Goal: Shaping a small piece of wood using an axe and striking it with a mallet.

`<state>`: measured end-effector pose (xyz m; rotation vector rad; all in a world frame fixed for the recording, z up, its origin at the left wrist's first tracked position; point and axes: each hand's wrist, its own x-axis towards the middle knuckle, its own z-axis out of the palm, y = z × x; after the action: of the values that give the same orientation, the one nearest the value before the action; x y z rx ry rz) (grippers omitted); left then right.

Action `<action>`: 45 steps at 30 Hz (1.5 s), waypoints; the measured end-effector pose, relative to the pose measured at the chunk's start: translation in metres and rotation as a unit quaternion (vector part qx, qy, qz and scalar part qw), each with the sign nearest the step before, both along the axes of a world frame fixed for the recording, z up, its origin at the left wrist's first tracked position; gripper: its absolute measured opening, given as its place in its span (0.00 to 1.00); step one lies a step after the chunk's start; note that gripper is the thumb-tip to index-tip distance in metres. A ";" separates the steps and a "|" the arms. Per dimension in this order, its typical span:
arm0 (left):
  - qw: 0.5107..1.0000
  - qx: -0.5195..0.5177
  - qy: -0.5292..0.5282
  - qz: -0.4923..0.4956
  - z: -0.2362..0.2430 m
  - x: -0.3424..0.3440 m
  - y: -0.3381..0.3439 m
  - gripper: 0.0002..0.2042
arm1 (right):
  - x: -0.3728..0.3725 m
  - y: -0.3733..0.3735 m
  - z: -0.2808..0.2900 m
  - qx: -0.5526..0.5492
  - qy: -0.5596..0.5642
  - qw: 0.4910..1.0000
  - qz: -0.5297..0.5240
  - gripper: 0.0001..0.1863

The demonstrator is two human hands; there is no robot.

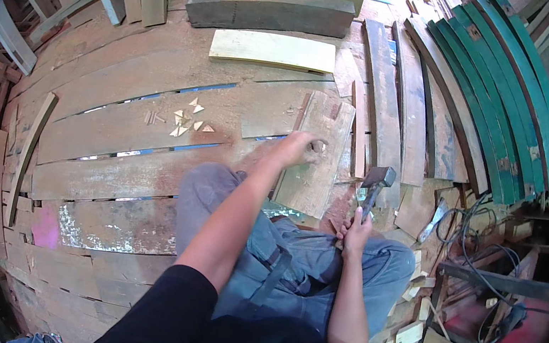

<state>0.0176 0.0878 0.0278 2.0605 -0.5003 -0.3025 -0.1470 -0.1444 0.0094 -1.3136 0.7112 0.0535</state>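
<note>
Hammer [375, 189] is in the R hand [355, 233], head up, just off the right edge of a flat wooden board [310, 181], which lies at the plank floor [122, 183], right in front of the person's bent legs [385, 264]. Main risk, my judgement: a stray blow could catch the L hand [298, 150], since its fingers sit on the board's face, approx. mid-length, w/ the hammer head nr. A glancing hit or a slack grip would cause it. Board could also skid or rock: only that hand seems to steady it & no clamp shows.

R hand: fingers wrapped firmly round the handle, well below the head. L hand: fingers curled, touching the board; can't tell if they pinch smth small or just press, as the dark round bit at the fingertips is too small to make out.

Outward: off the board's right edge, a narrow strip [358, 131], then long dark planks [382, 81] laid lengthwise, w/ green curved slats [506, 90] stacked beyond, twd the floor's far right corner. Off the board's left edge, well apart, pale triangular offcuts [196, 125] lie loose, a few little sticks [154, 118] beside them. Past the board's far edge, a short pale plank [272, 50] lies crosswise, a thick dark beam [270, 14] behind it.
</note>
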 end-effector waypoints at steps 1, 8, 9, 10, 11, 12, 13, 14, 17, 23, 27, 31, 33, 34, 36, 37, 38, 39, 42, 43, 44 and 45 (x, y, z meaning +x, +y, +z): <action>1.000 0.004 -0.004 0.006 -0.004 -0.004 0.002 0.24 | 0.000 0.005 0.001 0.004 -0.004 1.000 0.006 0.12; 0.982 0.137 -0.062 0.113 -0.004 -0.042 0.012 0.21 | -0.003 0.019 0.020 -0.041 -0.028 0.999 0.014 0.11; 0.984 0.164 -0.030 0.070 -0.008 -0.042 0.012 0.21 | -0.004 0.018 0.020 -0.039 -0.037 0.998 0.022 0.10; 0.981 0.191 0.000 0.032 -0.010 -0.040 0.013 0.21 | -0.005 0.017 0.019 -0.044 -0.031 0.998 0.028 0.10; 0.981 0.190 -0.004 0.034 -0.012 -0.038 0.013 0.21 | -0.005 0.017 0.016 -0.045 -0.036 0.998 0.030 0.10; 0.987 0.148 -0.057 0.000 -0.016 -0.037 0.012 0.21 | -0.004 0.017 0.013 -0.041 -0.042 0.998 0.037 0.10; 0.988 0.104 -0.104 -0.038 -0.018 -0.039 0.008 0.21 | -0.006 0.016 0.012 -0.038 -0.042 0.997 0.042 0.11; 0.989 0.101 -0.103 -0.039 -0.020 -0.040 0.004 0.21 | -0.007 0.015 0.010 -0.035 -0.034 0.998 0.038 0.12; 0.996 0.037 -0.074 0.026 -0.023 -0.043 -0.005 0.22 | -0.008 0.016 0.014 -0.060 -0.052 0.996 0.045 0.12; 0.993 0.055 0.049 0.096 -0.011 -0.051 -0.005 0.17 | -0.019 0.040 0.055 -0.025 -0.025 0.996 0.086 0.11; 0.961 -0.101 -0.016 0.255 -0.063 -0.064 -0.016 0.11 | -0.021 0.058 0.067 -0.038 -0.008 0.985 0.166 0.10; 0.952 -0.117 -0.010 0.283 -0.054 -0.069 -0.021 0.09 | -0.021 0.067 0.061 -0.105 -0.045 0.969 0.217 0.10; 0.951 -0.127 -0.032 0.279 -0.060 -0.069 -0.021 0.09 | -0.021 0.073 0.061 -0.111 -0.051 0.966 0.230 0.10; 0.951 -0.136 -0.054 0.272 -0.062 -0.070 -0.021 0.08 | -0.022 0.074 0.057 -0.123 -0.043 0.963 0.237 0.10; 0.951 -0.133 -0.049 0.276 -0.063 -0.069 -0.021 0.08 | -0.023 0.075 0.052 -0.135 -0.035 0.959 0.245 0.10; 0.951 -0.130 -0.044 0.278 -0.063 -0.069 -0.022 0.08 | -0.024 0.075 0.052 -0.133 -0.033 0.960 0.243 0.10; 0.950 -0.130 -0.041 0.280 -0.063 -0.069 -0.022 0.08 | -0.024 0.075 0.052 -0.131 -0.031 0.961 0.241 0.10; 0.949 -0.140 -0.047 0.279 -0.063 -0.069 -0.023 0.08 | -0.025 0.075 0.052 -0.132 -0.029 0.961 0.243 0.10; 0.947 -0.149 -0.049 0.280 -0.061 -0.069 -0.023 0.07 | -0.024 0.077 0.054 -0.127 -0.035 0.962 0.240 0.10; 0.947 -0.149 -0.045 0.280 -0.061 -0.069 -0.023 0.07 | -0.025 0.078 0.056 -0.116 -0.030 0.964 0.237 0.10; 0.947 -0.149 -0.044 0.281 -0.061 -0.069 -0.023 0.07 | -0.025 0.078 0.057 -0.106 -0.024 0.966 0.234 0.10; 0.947 -0.148 -0.042 0.282 -0.062 -0.069 -0.023 0.07 | -0.025 0.079 0.058 -0.106 -0.023 0.966 0.235 0.10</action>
<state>-0.0510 0.0652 -0.0338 1.8308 0.0134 0.1928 -0.1715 -0.0653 0.0677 -1.6642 0.3587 0.3370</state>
